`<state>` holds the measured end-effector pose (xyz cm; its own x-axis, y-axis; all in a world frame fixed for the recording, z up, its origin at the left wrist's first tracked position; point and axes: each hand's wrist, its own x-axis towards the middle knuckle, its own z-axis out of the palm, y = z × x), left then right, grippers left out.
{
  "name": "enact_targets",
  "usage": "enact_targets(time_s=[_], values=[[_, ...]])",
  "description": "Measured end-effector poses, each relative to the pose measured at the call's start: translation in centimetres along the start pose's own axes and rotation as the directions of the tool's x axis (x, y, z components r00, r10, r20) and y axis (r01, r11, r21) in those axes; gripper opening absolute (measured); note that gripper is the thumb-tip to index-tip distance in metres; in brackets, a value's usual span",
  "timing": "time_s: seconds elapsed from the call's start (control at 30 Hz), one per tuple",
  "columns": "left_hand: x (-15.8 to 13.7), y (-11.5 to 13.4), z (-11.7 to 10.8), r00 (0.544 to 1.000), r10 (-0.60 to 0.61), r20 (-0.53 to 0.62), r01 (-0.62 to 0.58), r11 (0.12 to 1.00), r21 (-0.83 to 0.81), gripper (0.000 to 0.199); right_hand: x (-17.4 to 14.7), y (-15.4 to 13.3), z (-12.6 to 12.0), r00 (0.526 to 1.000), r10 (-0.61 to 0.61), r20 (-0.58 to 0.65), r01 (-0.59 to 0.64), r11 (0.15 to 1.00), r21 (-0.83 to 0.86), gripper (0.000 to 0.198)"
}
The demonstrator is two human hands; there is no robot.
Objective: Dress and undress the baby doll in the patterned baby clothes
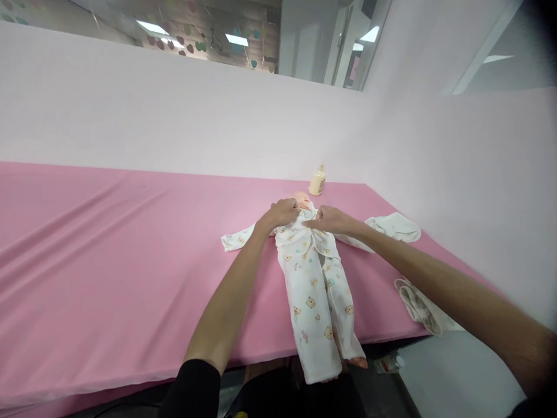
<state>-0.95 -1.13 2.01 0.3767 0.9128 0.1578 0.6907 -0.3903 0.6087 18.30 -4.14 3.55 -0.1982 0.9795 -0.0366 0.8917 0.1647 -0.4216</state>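
A baby doll lies on its back on the pink-covered table, its head toward the wall. It wears a white baby top and matching trousers, both printed with small bears. My left hand is closed on the top's fabric at the chest, near the neck. Opposite it, my right hand pinches the other side of the top's front. One sleeve stretches out to the left. The trouser legs reach past the table's front edge, and a foot shows. My hands hide part of the collar and head.
A cream-coloured pump bottle stands behind the doll's head, near the wall. White cloth lies to the right, and a folded patterned cloth rests by the right edge. A capped container sits below the table.
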Motion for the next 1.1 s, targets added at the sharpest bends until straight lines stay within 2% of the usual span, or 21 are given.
enact_targets(time_s=[0.1, 0.2, 0.33, 0.53, 0.63, 0.73, 0.8, 0.87, 0.97, 1.1], values=[[-0.1, 0.4, 0.1, 1.0, 0.006, 0.009, -0.006, 0.999, 0.053, 0.012, -0.8, -1.4, 0.2, 0.999, 0.01, 0.053, -0.006, 0.998, -0.069, 0.042], [0.0, 0.3, 0.2, 1.0, 0.018, 0.019, -0.02, 0.995, 0.1, 0.014, -1.2, -2.0, 0.2, 0.999, -0.007, 0.039, 0.012, 0.99, -0.138, 0.03], [0.0, 0.2, 0.3, 0.999, 0.028, 0.035, -0.033, 0.989, 0.146, 0.017, -1.3, -2.1, 0.3, 0.999, -0.045, 0.021, 0.049, 0.968, -0.246, 0.026], [-0.4, 1.2, 0.2, 0.996, 0.071, 0.048, -0.08, 0.968, 0.238, 0.002, -1.1, -2.9, 1.2, 0.99, -0.13, 0.046, 0.134, 0.826, -0.548, 0.007], [-0.7, 2.0, -0.1, 0.984, 0.148, 0.099, -0.167, 0.961, 0.219, 0.013, -1.1, -3.1, 1.1, 0.983, -0.182, 0.025, 0.161, 0.788, -0.594, 0.002], [-1.0, 2.4, -0.5, 0.962, 0.186, 0.2, -0.211, 0.972, 0.108, 0.014, -1.1, -2.6, 0.4, 0.989, -0.144, -0.03, 0.112, 0.867, -0.486, 0.008], [-1.1, 2.4, -0.7, 0.95, 0.178, 0.258, -0.196, 0.98, 0.047, 0.01, -1.2, -1.9, -0.3, 0.996, -0.085, -0.016, 0.077, 0.954, -0.29, 0.02], [-1.2, 2.3, -0.7, 0.941, 0.166, 0.295, -0.18, 0.983, 0.021, 0.017, -1.4, -1.2, -1.0, 0.997, -0.065, 0.052, 0.066, 0.998, -0.011, 0.028], [-1.3, 2.4, -0.3, 0.942, 0.186, 0.279, -0.198, 0.98, 0.016, 0.031, -1.6, -0.4, -1.6, 0.987, -0.073, 0.144, 0.026, 0.952, 0.304, 0.029], [-1.3, 2.6, 0.0, 0.933, 0.256, 0.253, -0.258, 0.966, -0.025, 0.032, -1.6, 0.2, -1.6, 0.982, -0.067, 0.177, -0.018, 0.9, 0.437, 0.027]])
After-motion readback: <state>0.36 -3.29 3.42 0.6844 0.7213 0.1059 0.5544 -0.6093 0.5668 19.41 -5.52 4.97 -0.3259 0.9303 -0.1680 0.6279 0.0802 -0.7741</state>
